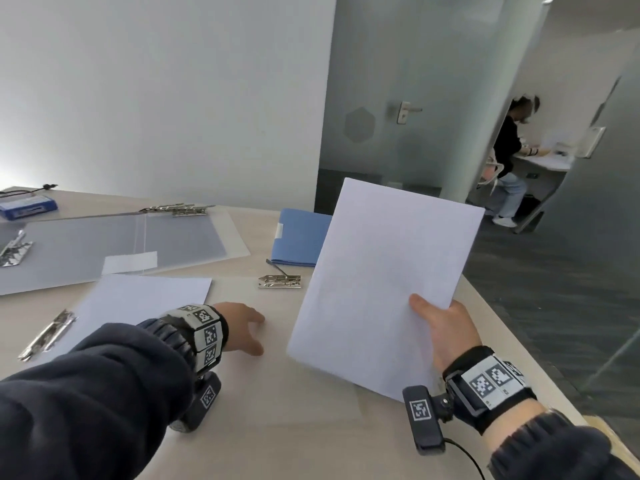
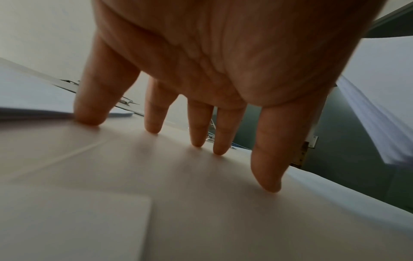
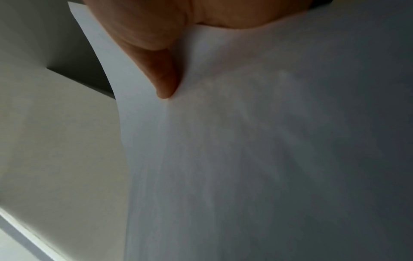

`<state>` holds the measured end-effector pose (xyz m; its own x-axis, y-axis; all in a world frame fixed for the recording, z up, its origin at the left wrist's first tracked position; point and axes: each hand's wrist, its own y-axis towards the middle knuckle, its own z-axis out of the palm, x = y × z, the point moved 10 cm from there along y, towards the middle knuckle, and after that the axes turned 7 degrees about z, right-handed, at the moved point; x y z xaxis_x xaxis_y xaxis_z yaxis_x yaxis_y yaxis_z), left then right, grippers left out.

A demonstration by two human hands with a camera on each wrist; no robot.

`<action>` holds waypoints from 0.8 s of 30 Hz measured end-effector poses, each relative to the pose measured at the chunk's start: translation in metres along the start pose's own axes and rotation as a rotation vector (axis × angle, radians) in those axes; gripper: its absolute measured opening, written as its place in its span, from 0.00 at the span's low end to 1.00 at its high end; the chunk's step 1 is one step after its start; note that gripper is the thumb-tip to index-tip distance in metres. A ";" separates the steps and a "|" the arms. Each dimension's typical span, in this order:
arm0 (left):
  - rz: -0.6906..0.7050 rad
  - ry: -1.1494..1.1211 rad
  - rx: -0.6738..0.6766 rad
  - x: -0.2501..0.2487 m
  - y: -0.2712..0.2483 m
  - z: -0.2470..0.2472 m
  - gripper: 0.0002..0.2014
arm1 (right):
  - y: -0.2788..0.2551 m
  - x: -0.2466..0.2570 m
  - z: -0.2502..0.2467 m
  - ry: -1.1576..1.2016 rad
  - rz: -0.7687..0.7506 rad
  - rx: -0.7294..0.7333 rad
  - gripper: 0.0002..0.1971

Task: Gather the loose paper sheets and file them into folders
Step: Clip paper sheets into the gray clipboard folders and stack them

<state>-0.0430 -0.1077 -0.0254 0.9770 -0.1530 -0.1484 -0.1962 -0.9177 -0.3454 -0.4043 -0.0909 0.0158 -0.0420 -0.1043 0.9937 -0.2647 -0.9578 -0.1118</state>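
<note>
My right hand [image 1: 440, 327] pinches a stack of white paper sheets [image 1: 384, 278] by its lower right edge and holds it tilted up off the table. In the right wrist view the thumb [image 3: 161, 74] presses on the sheets [image 3: 245, 141]. My left hand [image 1: 244, 327] is spread flat, its straight fingertips [image 2: 153, 123] touching a translucent folder cover [image 2: 178, 185] that lies open on the table. That folder's metal clip [image 1: 279, 281] sits beyond the hand. To the left lies another white sheet [image 1: 138, 299] beside a metal clip bar [image 1: 48, 334].
An open grey clear folder [image 1: 104, 247] lies at the back left, with a blue box [image 1: 27, 206] behind it. A shut blue folder [image 1: 301, 237] rests partly behind the raised sheets. The table's right edge [image 1: 519, 341] drops to dark carpet. A person [image 1: 509, 157] sits far off.
</note>
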 end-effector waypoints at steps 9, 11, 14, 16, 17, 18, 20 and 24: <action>-0.072 -0.010 0.015 0.063 -0.059 0.010 0.39 | -0.024 -0.008 0.110 0.003 0.001 0.187 0.03; -0.108 -0.022 0.012 0.084 -0.072 0.014 0.36 | -0.032 -0.008 0.134 0.004 -0.008 0.234 0.05; -0.155 -0.078 -0.003 0.113 -0.088 0.012 0.26 | -0.043 -0.004 0.169 0.010 -0.023 0.313 0.06; -0.150 -0.224 -0.093 0.128 -0.099 -0.001 0.23 | -0.052 0.004 0.190 -0.002 -0.056 0.362 0.05; -0.119 -0.377 -0.168 0.133 -0.104 -0.012 0.23 | -0.057 0.008 0.201 -0.011 -0.076 0.385 0.05; -0.061 -0.574 -0.254 0.135 -0.110 -0.025 0.24 | -0.061 0.010 0.210 -0.010 -0.090 0.407 0.05; 0.097 -0.945 -0.441 0.133 -0.127 -0.055 0.25 | -0.070 0.017 0.229 -0.010 -0.104 0.443 0.05; 0.341 -1.374 -0.683 0.124 -0.150 -0.096 0.29 | -0.084 0.027 0.263 0.016 -0.133 0.535 0.11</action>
<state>0.1155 -0.0236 0.0968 0.0019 -0.2906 -0.9568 0.0614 -0.9550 0.2902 -0.1302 -0.0835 0.0558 -0.0577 0.0267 0.9980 0.2581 -0.9653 0.0407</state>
